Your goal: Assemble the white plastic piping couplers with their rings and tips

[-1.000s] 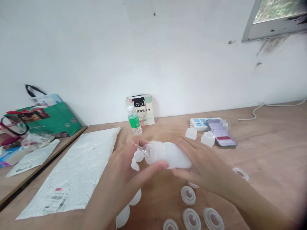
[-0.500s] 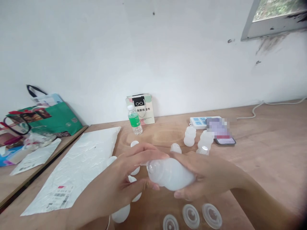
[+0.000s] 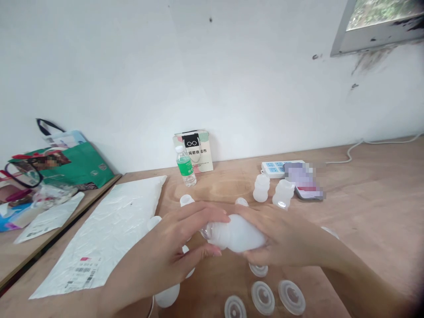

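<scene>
A milky-white plastic bottle [image 3: 245, 234] lies tilted between my hands above the table, its clear tip [image 3: 207, 230] pointing left. My left hand [image 3: 175, 243] is closed around the tip end, thumb below and fingers on top. My right hand [image 3: 278, 232] wraps the wide body from the right. Below the hands, several translucent round lids [image 3: 263, 298] lie flat on the table. Other white bottle pieces [image 3: 168, 295] sit near my left hand, partly covered by it. Two ribbed white bottles [image 3: 261, 188] stand beyond my right hand.
A white mailing bag [image 3: 112, 225] covers the table's left side. A water bottle [image 3: 186, 167] stands before a paper bag [image 3: 204, 152] at the wall. A phone [image 3: 306, 183] leans on a power strip [image 3: 270, 169] at back right. A green bag [image 3: 82, 165] sits far left.
The held bottle has shifted slightly up, and my left fingers now cover more of its clear end. My right hand has moved slightly up, uncovering another lid below it.
</scene>
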Available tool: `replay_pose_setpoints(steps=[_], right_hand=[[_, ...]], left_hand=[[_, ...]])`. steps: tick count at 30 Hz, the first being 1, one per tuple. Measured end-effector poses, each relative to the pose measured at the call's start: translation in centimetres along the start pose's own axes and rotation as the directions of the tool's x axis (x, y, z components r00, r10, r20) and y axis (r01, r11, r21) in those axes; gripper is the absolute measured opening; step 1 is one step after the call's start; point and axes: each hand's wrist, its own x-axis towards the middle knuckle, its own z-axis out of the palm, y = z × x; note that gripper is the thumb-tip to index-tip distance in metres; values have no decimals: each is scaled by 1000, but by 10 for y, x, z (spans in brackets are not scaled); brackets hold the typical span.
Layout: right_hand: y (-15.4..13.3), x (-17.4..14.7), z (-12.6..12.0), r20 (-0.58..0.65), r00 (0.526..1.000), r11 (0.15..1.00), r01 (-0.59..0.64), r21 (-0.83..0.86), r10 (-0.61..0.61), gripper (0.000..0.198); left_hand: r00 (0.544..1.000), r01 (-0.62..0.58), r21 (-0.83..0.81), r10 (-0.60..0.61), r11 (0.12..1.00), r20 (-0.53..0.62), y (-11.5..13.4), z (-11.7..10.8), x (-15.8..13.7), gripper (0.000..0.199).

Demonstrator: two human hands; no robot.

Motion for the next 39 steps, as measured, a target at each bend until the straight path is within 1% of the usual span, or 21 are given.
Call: replay_pose_setpoints(steps=[2,3,5,7,9,11,14,17,19,20,22,24,25,27,29,31,33,36,39], right_hand=[[0,0,-1,43,999,999,4,53,-6,33],[-1,-1,0,54,999,999,-2,50,-1,31],[-3,-3,2,35,999,1000,-17,-16,17,26],[-4,-6,6,-35,999,991,-14,-132,9,23],[-5,-8,11,-133,990,965,14,-264,-51,23],[-7,-8,16,-216,967,919,40,-392,-134,25],[-11,-4,22,-304,923,843,37,-537,-234,36],[-13,1,27,-338,897,798,27,-603,-285,43],[-13,3,29,-334,900,801,28,-599,-281,42],[-12,4,29,-322,911,818,29,-574,-258,40],[-10,4,26,-261,949,875,30,-482,-177,31],[-8,4,22,-173,982,934,5,-357,-71,23],[-7,4,20,-133,991,954,-19,-300,-22,20],[-7,5,15,-91,995,976,-59,-211,41,21],[-8,5,12,-85,994,984,-81,-159,68,23],[-9,6,11,-116,991,985,-78,-153,61,23],[-10,6,12,-193,981,976,-67,-207,27,24],[-8,5,15,-316,945,942,-34,-333,-78,24],[-6,6,19,-373,913,904,-10,-427,-167,21]], left_hand=[[1000,-1,10,1,1000,-3,2,0,0,34],[1000,17,6,-17,1000,-23,4,0,-1,34],[992,93,-28,-95,995,-84,7,2,-1,33],[972,195,-88,-204,977,-113,10,4,-1,26],[955,272,-158,-286,949,-77,13,6,1,20],[942,327,-197,-337,924,-16,13,6,4,21],[929,368,-182,-368,912,35,9,4,8,31],[926,377,-143,-373,915,49,4,1,7,37],[932,362,-92,-360,927,46,1,0,4,33],[940,342,-58,-341,938,36,-1,1,2,29],[963,270,16,-271,963,12,-3,2,-3,21],[983,181,78,-181,980,-1,-5,3,-6,28],[991,135,103,-136,986,0,-6,4,-6,31],[998,67,130,-68,989,5,-5,4,-6,34],[999,53,124,-52,991,-8,-3,4,-4,38],[995,90,89,-85,992,-51,1,3,-3,46],[986,128,55,-120,990,-116,3,4,-3,50],[968,162,44,-150,986,-199,3,6,-2,42],[949,224,-3,-219,975,-227,2,8,3,36]])
